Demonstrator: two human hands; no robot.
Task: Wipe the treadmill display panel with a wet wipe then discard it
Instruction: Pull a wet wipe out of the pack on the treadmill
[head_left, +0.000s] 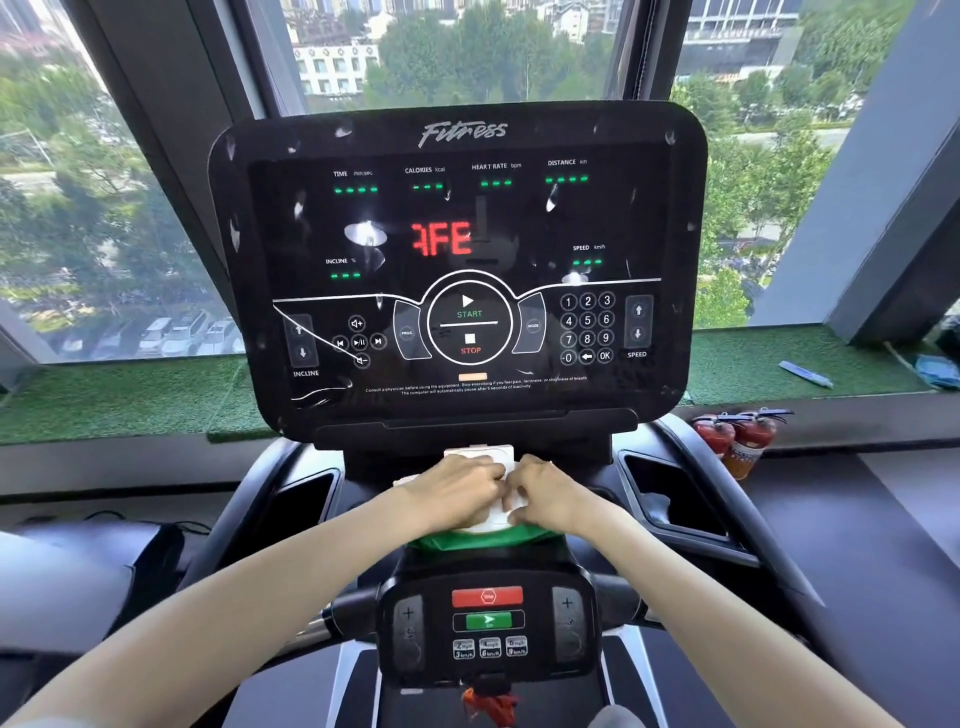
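Observation:
The black treadmill display panel (457, 260) fills the middle of the view, lit with red letters and green dashes. Below it, on the console shelf, lies a white and green wet wipe pack (491, 525) with its flap lifted toward the panel. My left hand (457, 491) rests on the pack's left side with fingers curled at the opening. My right hand (545, 493) meets it from the right, fingertips pinching something white at the opening. The hands hide most of the pack's top.
A lower control pad (488, 621) with red and green buttons sits near me. Cup holders (670, 499) flank the shelf. Two red fire extinguishers (737, 441) stand at the right by the green-turf window ledge (130, 400).

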